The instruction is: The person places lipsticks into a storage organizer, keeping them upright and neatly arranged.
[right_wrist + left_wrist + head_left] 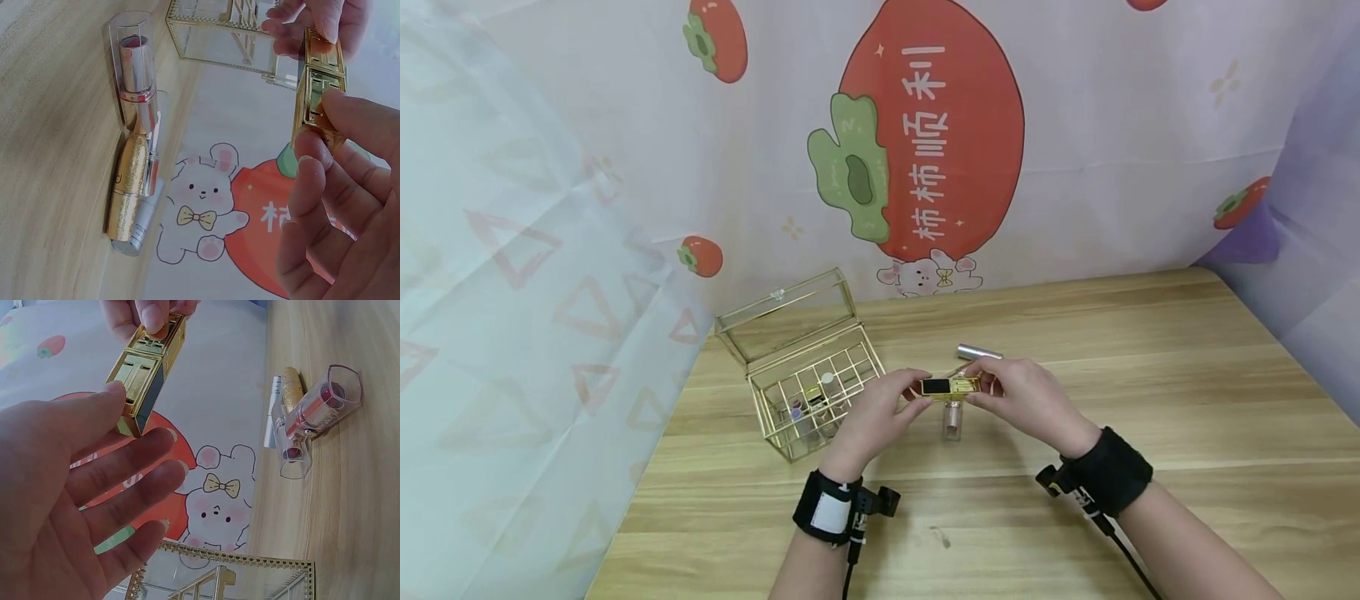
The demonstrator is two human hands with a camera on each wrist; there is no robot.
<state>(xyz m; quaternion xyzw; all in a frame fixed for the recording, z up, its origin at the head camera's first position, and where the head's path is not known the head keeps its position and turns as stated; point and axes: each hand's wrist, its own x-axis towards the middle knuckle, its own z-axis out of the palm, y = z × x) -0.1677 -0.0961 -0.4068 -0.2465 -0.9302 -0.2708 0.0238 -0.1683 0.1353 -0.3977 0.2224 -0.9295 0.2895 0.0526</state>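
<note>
Both hands hold a gold lipstick tube [951,387] with a black side, level above the table. My left hand [872,417] pinches its left end between thumb and fingers. At the other end my right hand [1037,404] pinches it the same way. The left wrist view shows a seam across the middle of the gold tube [147,372], the two halves together; the left hand's other fingers are spread. Beneath the hands lies a clear-capped lipstick [952,422], and a silver tube [979,352] lies behind them.
To the left stands a gold-framed glass box [763,410], its lid raised, with a gridded inside and several cosmetics in its compartments. The right wrist view shows a textured gold tube [128,187] beside the clear-capped lipstick [134,69]. A printed cloth [1090,125] hangs behind the wooden table [1187,375].
</note>
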